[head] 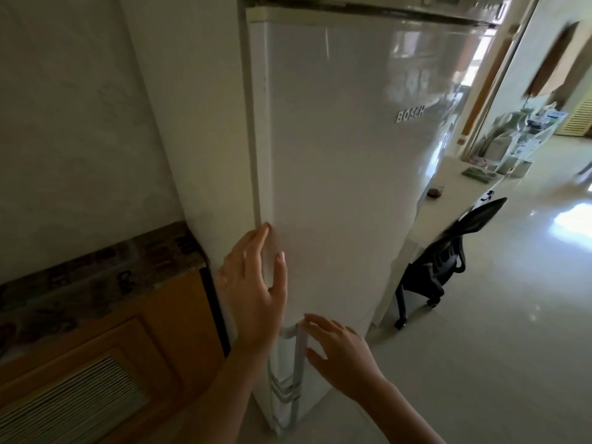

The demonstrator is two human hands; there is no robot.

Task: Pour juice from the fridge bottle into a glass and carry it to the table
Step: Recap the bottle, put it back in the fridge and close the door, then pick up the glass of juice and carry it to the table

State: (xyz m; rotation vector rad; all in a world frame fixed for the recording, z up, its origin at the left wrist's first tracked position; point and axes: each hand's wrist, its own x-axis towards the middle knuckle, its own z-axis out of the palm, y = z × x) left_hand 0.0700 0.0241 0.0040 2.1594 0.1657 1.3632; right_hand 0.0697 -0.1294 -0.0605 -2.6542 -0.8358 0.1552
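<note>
At the closed white fridge (336, 155) filling the centre of the frame, 2 bare hands reach in with fingers spread, gripping nothing. The left hand (253, 283) lies flat against the door's left edge; the right hand (339, 350), lower centre, touches the vertical handle (299, 363) and is nearer it. The juice bottle is unseen, presumably inside.

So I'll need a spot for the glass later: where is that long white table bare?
The white table is bare at the near end, between the fridge and the black chair, around a dark glass. Its far end is crowded with blurred items.
</note>
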